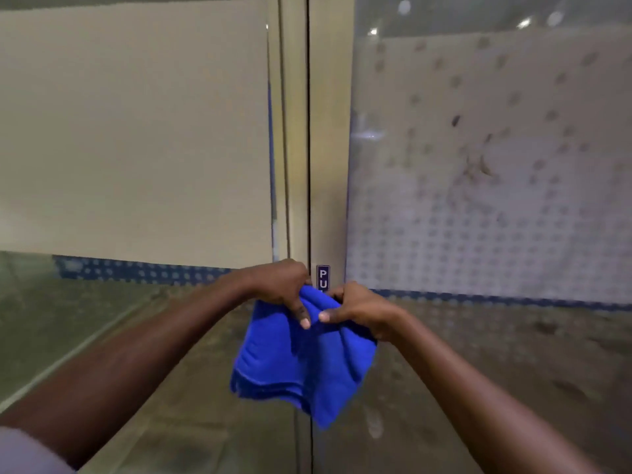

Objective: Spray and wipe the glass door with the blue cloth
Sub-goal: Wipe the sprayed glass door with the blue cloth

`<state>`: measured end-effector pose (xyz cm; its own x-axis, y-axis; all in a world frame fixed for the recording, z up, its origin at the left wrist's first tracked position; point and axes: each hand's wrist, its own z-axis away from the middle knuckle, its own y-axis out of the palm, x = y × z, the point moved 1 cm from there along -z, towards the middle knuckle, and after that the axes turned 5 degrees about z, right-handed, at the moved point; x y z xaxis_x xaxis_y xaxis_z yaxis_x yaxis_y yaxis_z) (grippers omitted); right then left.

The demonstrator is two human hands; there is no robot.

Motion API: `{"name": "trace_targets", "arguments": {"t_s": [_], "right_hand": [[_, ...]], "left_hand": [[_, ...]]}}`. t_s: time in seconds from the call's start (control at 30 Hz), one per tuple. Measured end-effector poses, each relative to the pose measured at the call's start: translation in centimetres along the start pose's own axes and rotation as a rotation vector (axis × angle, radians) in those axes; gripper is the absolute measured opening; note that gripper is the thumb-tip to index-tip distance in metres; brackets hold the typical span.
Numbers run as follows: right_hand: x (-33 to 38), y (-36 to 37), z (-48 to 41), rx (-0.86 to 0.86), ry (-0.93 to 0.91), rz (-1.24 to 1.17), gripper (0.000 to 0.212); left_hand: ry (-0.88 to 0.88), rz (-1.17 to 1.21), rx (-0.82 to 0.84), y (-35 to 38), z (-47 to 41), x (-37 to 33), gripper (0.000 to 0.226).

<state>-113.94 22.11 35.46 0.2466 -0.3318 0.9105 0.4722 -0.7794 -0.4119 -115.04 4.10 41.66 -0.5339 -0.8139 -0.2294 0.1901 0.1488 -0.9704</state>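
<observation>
A folded blue cloth (301, 360) hangs in front of me, held at its top edge by both hands. My left hand (284, 287) pinches the upper left part and my right hand (359, 311) grips the upper right part, their fingers almost touching. Behind them stands the glass door (496, 165), whose frosted dotted band carries smudges and wet-looking marks. No spray bottle is in view.
A beige metal door frame (328, 131) runs vertically down the middle, with a small dark sign (323, 277) reading "PU" just above the cloth. A second glass panel (136, 131) with a plain frosted band fills the left side.
</observation>
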Motion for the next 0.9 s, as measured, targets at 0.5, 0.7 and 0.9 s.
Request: {"name": "trace_targets", "arguments": {"t_s": [0.5, 0.7, 0.9], "right_hand": [[-5.7, -13.1, 6.1, -0.405, -0.374, -0.875, 0.14], [-5.4, -17.4, 7.0, -0.464, -0.337, -0.796, 0.078], [-6.0, -22.3, 8.7, -0.614, -0.127, -0.751, 0.035]], "left_hand": [[0.163, 0.791, -0.371, -5.6, -16.4, -11.2, 0.047], [0.178, 0.712, -0.32, -6.2, -19.9, -13.9, 0.048], [0.163, 0.487, -0.135, -6.4, -21.1, -14.0, 0.031]]}}
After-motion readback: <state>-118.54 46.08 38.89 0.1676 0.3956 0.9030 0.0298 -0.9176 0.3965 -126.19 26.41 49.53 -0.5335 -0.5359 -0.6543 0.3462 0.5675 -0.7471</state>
